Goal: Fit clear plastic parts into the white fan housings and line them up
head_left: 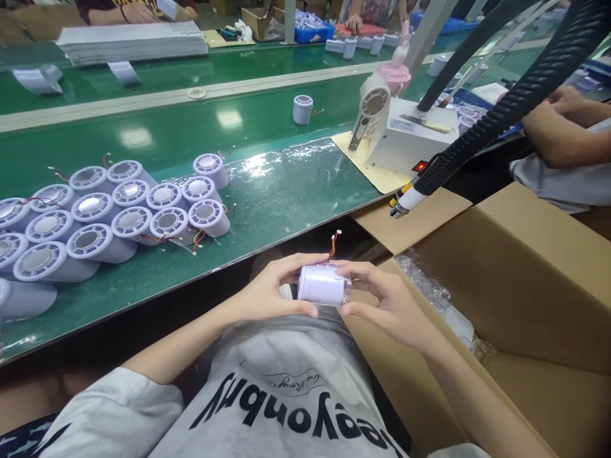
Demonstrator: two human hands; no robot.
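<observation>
Lilac cylinder (319, 284) gripped from both ends

The cylinder was held sideways in front of the person's shirt (286, 375), off the near edge of the green bench (296, 184). The left hand (267, 289) had its thumb and fingers clamped around the left end; the fingers and thumb of the right hand (386, 299) pinched the other end, where a clear cover (347, 289) showed. How far that cover reached along the body could not fairly be told, since fingers and glare hid part of it.

The step in hand looked like seating or adjusting the cover. The next move seemed to call for a firm left hold, a straight, even push from the right, and care for the thin wires (333, 247), which stood up above the cylinder with their white plugs free.

Similar cylinders (93, 207) stood in a close cluster on the bench to the left, wires poking out among them. To the right, a cardboard carton (539, 305) held clear plastic pieces (427, 286), near the right forearm.
</observation>
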